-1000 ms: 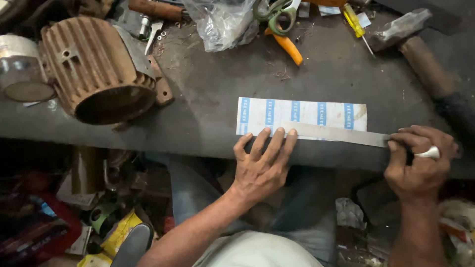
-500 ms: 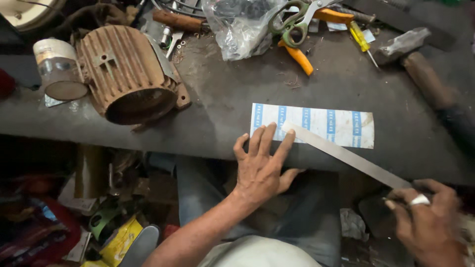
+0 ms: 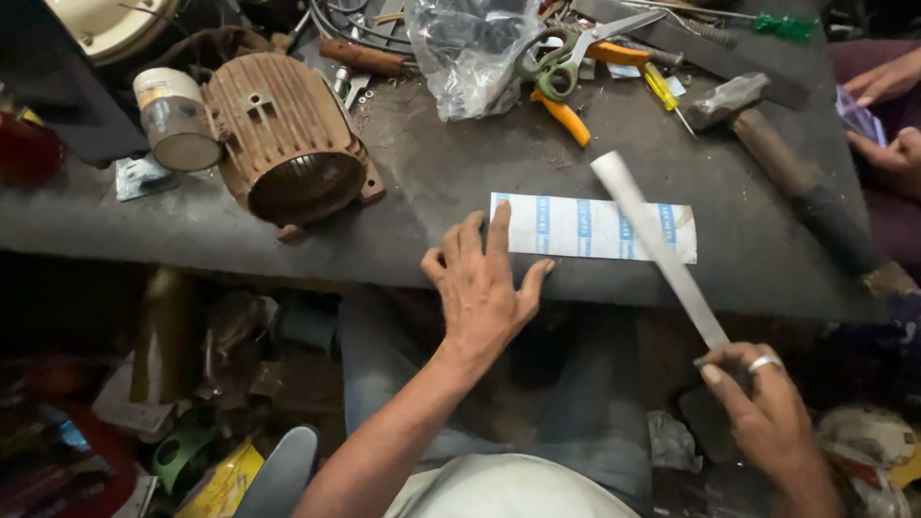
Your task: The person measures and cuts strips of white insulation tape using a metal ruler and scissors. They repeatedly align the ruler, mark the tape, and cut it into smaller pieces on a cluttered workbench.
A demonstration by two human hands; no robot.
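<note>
1. Left hand (image 3: pixel 483 288) lies flat, fingers spread, pressing the paper sheet's (image 3: pixel 576 226) left end at the workbench's (image 3: pixel 432 173) front edge.
2. Right hand (image 3: pixel 763 412) grips a metal strip (image 3: pixel 657 245) slanting over the sheet's right end.

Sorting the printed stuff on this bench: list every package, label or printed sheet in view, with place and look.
Printed paper sheet: flat at bench front edge, under left hand; white rectangle, blue bands.
Labelled can: left of the rusty motor housing; cylinder, cream label.
Plastic bag: bench back; clear, crumpled.
</note>
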